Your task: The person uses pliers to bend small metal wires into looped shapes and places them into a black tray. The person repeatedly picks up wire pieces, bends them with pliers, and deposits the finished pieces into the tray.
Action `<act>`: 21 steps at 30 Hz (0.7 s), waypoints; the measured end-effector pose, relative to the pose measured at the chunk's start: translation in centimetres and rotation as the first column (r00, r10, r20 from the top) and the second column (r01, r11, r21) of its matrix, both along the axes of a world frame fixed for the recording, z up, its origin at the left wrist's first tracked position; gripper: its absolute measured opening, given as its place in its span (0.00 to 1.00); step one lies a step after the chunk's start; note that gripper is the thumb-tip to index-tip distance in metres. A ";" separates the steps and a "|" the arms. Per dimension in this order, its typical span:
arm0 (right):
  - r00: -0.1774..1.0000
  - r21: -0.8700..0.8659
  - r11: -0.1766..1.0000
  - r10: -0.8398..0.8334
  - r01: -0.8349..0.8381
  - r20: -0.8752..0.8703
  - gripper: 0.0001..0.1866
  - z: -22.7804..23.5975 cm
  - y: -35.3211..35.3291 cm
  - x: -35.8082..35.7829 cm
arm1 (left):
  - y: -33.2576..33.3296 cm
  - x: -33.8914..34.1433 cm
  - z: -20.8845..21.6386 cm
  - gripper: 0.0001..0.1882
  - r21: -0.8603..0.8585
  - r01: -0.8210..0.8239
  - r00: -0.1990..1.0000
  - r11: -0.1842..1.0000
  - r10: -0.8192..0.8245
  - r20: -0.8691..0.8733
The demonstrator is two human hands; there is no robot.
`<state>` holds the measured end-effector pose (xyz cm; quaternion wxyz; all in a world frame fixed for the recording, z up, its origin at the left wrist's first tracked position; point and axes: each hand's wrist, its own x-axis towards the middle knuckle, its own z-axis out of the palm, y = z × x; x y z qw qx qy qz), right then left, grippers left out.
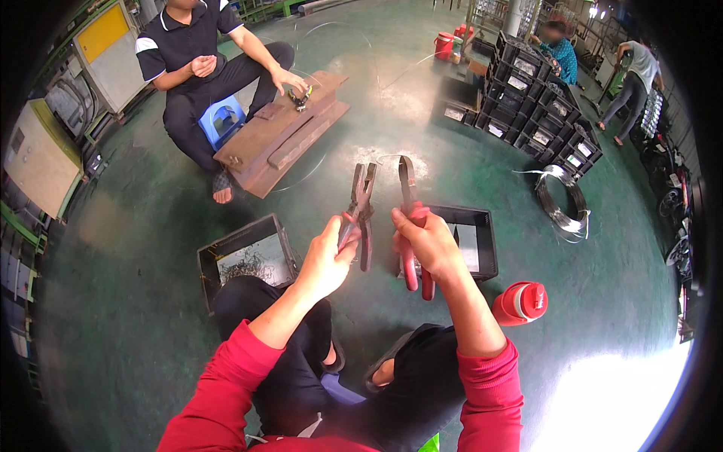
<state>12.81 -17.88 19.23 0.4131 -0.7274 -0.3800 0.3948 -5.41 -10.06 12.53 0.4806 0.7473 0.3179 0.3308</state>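
Observation:
My left hand [325,256] is closed round the handles of dark, worn pliers [360,197], their jaws pointing up and away from me. In my right hand [432,245] are red-handled pliers [407,181], held upright beside the first pair, with a small gap between the two tools. A thin bent wire [388,156] appears at the jaw tips; which jaws grip it I cannot tell. Below my left hand, a black crate [282,232] contains many small bent wire pieces [252,267]. Another black crate [489,235] stands behind my right hand and wrist, partly hidden.
A red jug [521,303] stands right of my right forearm. A wire coil [563,202] lies farther right, before stacked black crates [527,98]. Ahead left, a person on a blue stool [221,120] works at a low bench [260,154]. Two people are at the far right.

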 end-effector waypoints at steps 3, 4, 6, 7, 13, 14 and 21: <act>1.000 -0.023 1.000 0.006 -0.006 0.027 0.25 0.2 0.2 -0.4 | -0.1 0.1 -0.2 0.18 0.043 -0.021 0.999 0.999 0.022 -0.025; 0.999 -0.026 0.999 0.020 -0.019 0.048 0.25 0.3 0.2 -0.5 | -0.1 0.1 -0.2 0.20 0.039 -0.014 1.000 0.999 0.014 -0.013; 0.996 -0.039 0.999 0.040 -0.037 0.083 0.25 0.4 0.2 -0.6 | -0.1 0.0 -0.2 0.19 0.012 -0.004 1.000 1.000 0.004 -0.027; 0.995 -0.027 0.999 0.028 -0.026 0.092 0.24 0.4 0.3 -0.9 | -0.1 0.1 -0.2 0.19 -0.017 0.001 1.000 1.000 -0.002 -0.025; 0.991 0.025 1.000 0.005 -0.009 0.137 0.25 0.5 0.3 -1.4 | -0.4 0.5 -0.5 0.18 -0.266 0.166 0.951 0.950 -0.083 0.298; 0.991 0.020 1.000 0.000 -0.002 0.131 0.24 0.5 0.2 -1.5 | -0.4 0.4 -0.5 0.19 -0.279 0.155 0.968 0.948 -0.090 0.235; 0.992 0.016 1.000 -0.009 0.007 0.125 0.25 0.6 0.2 -1.4 | -0.3 0.4 -0.2 0.14 -0.155 0.089 0.987 0.984 -0.066 0.145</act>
